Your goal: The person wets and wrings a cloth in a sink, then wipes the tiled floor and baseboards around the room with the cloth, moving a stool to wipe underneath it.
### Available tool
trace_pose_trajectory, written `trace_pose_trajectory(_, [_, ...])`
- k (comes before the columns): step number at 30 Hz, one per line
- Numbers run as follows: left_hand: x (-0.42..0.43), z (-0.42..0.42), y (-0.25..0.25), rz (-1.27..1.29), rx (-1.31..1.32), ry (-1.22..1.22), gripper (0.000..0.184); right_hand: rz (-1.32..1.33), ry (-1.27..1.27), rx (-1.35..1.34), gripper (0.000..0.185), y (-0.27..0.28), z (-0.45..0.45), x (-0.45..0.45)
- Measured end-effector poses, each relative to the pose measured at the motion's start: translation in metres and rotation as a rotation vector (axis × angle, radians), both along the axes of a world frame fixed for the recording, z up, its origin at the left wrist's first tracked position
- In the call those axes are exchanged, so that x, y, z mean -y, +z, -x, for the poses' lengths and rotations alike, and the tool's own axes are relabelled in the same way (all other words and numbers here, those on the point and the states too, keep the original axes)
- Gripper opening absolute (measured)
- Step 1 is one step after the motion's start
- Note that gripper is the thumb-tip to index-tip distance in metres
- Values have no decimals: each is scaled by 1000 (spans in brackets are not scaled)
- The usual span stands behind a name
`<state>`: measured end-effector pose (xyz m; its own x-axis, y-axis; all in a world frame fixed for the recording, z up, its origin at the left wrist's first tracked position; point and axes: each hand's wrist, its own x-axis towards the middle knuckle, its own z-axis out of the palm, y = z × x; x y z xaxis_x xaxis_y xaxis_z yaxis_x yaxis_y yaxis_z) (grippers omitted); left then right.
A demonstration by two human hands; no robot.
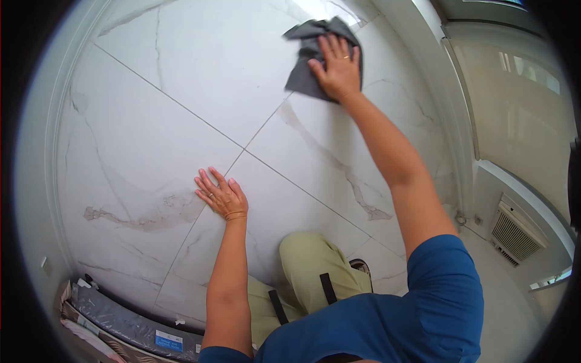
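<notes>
My right hand (340,68) presses down on a dark grey cloth (310,83) at the upper right of the tiled floor. Its fingers are spread flat over the cloth, which is bunched at the top and lies flatter below. Left of centre, my left hand (223,195) rests on the white marbled tiles (200,72) beside a joint line, its fingers apart and nothing held. My arms are stretched out, far from each other.
My knees in light green trousers (308,260) are at the bottom centre. A plastic-wrapped grey item with a blue label (168,340) lies bottom left. A wall (417,36) runs along the right, with a vented unit (515,233) beyond.
</notes>
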<state>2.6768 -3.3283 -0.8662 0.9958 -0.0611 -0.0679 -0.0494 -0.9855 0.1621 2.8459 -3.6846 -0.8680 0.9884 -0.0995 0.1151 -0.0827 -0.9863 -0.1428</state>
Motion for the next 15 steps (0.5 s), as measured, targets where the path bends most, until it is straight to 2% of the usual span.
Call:
trace_pose_trajectory(1, [-3,0,2,-50,-21,34,62,-42,-155,92,69,-12,-19,40])
trace_pose_trajectory(3, [0,-2,0,-61,-24,38,62,53,-578,14,73,-8,-72,29])
trace_pose_trajectory(5, [-3,2,2,-71,-37,34,61,57,-362,107,77,-17,-71,-2])
trace_pose_trajectory(6, [-4,2,2,-74,-33,47,61,-18,-149,42,77,10,-59,-62])
trace_pose_trajectory(7, [-2,0,1,-73,-28,49,61,-106,-1,-18,75,17,-19,-100])
trace_pose_trajectory(9, [-2,-2,-4,-73,-10,39,61,-350,246,-211,71,14,115,-142])
trace_pose_trajectory(10, [-4,1,-2,-97,-15,46,60,-426,245,-302,70,15,173,-137])
trace_pose_trajectory(11, [-4,3,-1,-93,-32,24,60,-293,123,-432,69,18,211,-112])
trace_pose_trajectory(12, [-4,3,0,-90,-39,38,61,-180,-23,-350,71,14,239,-77])
trace_pose_trajectory(13, [-2,0,-1,-82,-39,53,62,-106,-204,-375,74,14,254,-38])
trace_pose_trajectory(15, [-2,-1,-1,-82,-39,48,62,-59,-492,-176,79,8,249,23])
